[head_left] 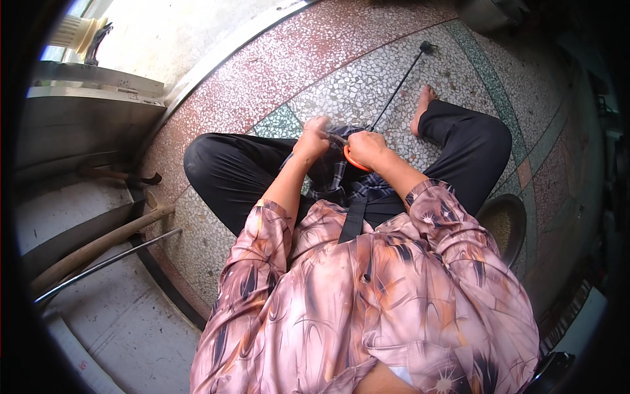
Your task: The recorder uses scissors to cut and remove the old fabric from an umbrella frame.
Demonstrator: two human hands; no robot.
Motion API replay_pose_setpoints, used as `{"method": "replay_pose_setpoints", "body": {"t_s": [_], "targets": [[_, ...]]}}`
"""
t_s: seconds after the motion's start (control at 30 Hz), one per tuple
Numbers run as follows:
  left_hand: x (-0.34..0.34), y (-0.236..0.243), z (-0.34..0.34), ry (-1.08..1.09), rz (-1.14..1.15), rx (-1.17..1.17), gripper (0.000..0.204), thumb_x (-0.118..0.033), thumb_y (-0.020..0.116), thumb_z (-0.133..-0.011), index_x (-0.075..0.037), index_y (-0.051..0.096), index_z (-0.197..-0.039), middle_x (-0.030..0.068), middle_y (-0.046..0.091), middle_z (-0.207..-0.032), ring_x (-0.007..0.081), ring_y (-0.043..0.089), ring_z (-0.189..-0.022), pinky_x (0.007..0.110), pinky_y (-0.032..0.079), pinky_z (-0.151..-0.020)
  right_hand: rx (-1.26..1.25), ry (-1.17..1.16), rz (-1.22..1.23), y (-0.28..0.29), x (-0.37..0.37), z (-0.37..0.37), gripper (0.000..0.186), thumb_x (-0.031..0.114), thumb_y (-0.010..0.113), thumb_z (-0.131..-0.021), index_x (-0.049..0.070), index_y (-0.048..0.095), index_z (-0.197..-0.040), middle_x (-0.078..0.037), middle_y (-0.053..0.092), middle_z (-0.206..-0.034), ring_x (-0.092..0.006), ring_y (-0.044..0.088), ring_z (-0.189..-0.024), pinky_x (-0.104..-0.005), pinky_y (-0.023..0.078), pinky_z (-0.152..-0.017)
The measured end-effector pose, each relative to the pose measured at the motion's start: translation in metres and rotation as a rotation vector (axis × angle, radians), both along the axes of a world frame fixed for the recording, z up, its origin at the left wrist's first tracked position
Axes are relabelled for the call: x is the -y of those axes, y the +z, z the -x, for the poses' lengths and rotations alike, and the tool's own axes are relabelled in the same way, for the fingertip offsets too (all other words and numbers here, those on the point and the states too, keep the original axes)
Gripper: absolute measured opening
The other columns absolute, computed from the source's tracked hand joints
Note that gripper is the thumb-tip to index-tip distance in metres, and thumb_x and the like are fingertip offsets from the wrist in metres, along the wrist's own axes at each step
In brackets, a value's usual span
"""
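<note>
orange-handled scissors (355,161) sit over the lap on a dark plaid cloth (341,177), the right hand (366,148) closed around the handle; the left hand (312,139) pinches the cloth just beside; a thin black rod (397,88) lies on the terrazzo floor (367,72)

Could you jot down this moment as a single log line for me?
left hand: grips dark checked cloth | right hand: holds orange-handled scissors at cloth | posture: seated on speckled terrazzo floor | nearby: round metal bowl

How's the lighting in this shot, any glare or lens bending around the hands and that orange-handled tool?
Head view: glare washes out the upper left; left hand, right hand and orange-handled tool are evenly lit and sharp; fisheye bends the floor lines; corners go black.
</note>
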State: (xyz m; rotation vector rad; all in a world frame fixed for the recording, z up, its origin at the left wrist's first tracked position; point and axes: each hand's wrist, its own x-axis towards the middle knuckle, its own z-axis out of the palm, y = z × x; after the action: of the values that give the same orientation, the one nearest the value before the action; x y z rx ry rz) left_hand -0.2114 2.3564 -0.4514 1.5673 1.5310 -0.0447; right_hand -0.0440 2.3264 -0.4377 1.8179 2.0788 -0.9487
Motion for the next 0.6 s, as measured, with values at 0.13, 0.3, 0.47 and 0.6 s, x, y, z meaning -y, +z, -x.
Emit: {"method": "replay_pose_setpoints", "body": {"t_s": [0.13,0.3,0.47,0.6], "targets": [[0.002,-0.004,-0.002,0.038,-0.032,0.081,0.042,-0.002,0.052,-0.07,-0.008,0.057,-0.112,0.0141,0.054,-0.115,0.0342,0.048,-0.112,0.04,0.041,-0.094,-0.092,-0.071,0.011,-0.012,-0.004,-0.01,0.024,0.02,0.055,-0.078,0.0,0.068,-0.084,-0.022,0.067,-0.085,-0.0323,0.067,-0.082,-0.0418,0.052,-0.074],[0.0,-0.077,0.006,-0.063,-0.663,0.343,0.035,0.001,0.049,-0.066,-0.004,0.059,-0.099,0.0179,0.057,-0.099,0.0373,0.051,-0.101,0.042,0.043,-0.086,-0.4,-0.395,0.539,0.013,-0.017,-0.017,0.015,0.008,0.063,-0.071,-0.001,0.066,-0.082,-0.015,0.064,-0.067,-0.0221,0.061,-0.049,-0.0329,0.049,-0.043],[0.0,-0.077,0.016,0.014,-0.511,0.385,0.028,-0.007,0.054,-0.068,-0.004,0.059,-0.095,0.0166,0.057,-0.098,0.0364,0.052,-0.097,0.042,0.043,-0.083,-0.361,-0.376,0.622,0.031,-0.02,-0.019,0.016,0.009,0.061,-0.076,-0.003,0.065,-0.085,-0.015,0.064,-0.067,-0.0221,0.061,-0.048,-0.033,0.049,-0.041],[-0.002,-0.051,0.013,0.179,0.017,0.318,0.029,-0.018,0.06,-0.069,-0.005,0.059,-0.095,0.015,0.056,-0.098,0.0336,0.053,-0.099,0.039,0.043,-0.083,-0.4,-0.379,0.629,0.024,-0.02,-0.025,0.016,0.011,0.06,-0.077,-0.003,0.064,-0.085,-0.015,0.064,-0.067,-0.0219,0.061,-0.047,-0.0334,0.05,-0.04]]}}
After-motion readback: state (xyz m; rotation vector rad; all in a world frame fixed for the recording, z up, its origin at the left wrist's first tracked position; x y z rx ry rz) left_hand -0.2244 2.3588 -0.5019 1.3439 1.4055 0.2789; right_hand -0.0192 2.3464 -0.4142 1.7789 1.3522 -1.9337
